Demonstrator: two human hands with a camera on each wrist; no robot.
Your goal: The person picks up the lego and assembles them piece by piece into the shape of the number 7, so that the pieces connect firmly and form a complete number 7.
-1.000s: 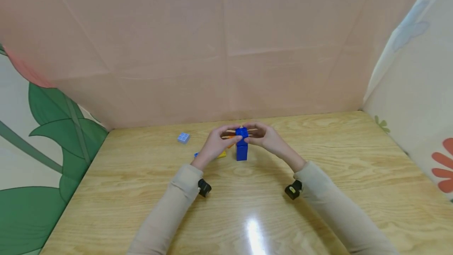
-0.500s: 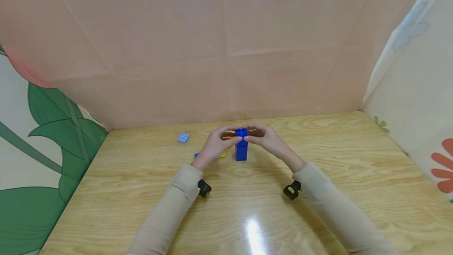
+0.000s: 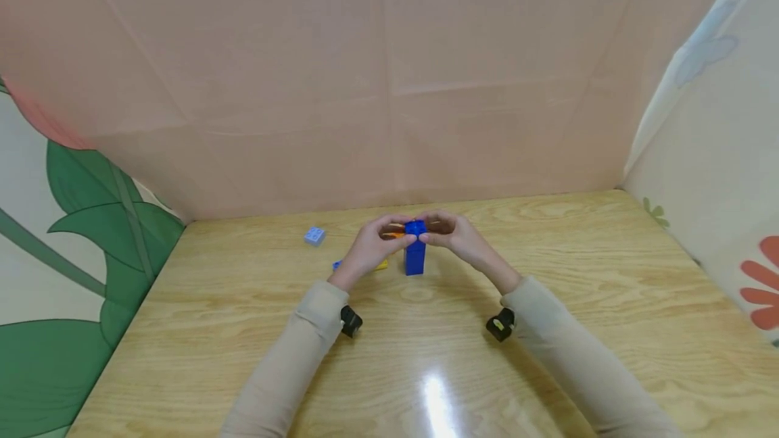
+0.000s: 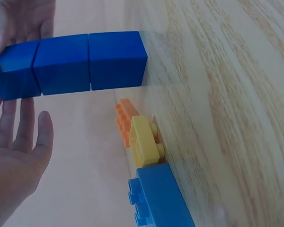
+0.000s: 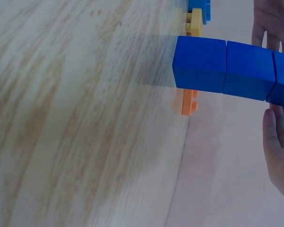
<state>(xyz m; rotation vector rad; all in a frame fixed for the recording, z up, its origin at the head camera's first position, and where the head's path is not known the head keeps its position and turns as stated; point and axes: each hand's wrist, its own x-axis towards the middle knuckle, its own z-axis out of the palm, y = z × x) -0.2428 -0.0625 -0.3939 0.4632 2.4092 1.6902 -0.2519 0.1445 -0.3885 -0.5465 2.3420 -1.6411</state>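
A tower of three dark blue toy building blocks (image 3: 415, 261) stands upright on the wooden table, in the middle of the head view. From its left side my left hand (image 3: 368, 247) holds the top block between thumb and fingers. My right hand (image 3: 458, 240) does the same from the right, so the thumbs come close together on the front face. Sideways in the left wrist view, the top block (image 4: 19, 71) lies between both hands, and the lowest block (image 4: 117, 60) meets the table. The right wrist view shows the stacked blocks (image 5: 250, 70) with narrow seams between them.
Left of the tower lie an orange brick (image 4: 125, 120), a yellow brick (image 4: 146, 142) on its side and a blue brick (image 4: 163, 196). A pale blue brick (image 3: 314, 236) sits farther left. A pinkish sheet (image 3: 292, 120) hangs behind the table (image 3: 389, 370).
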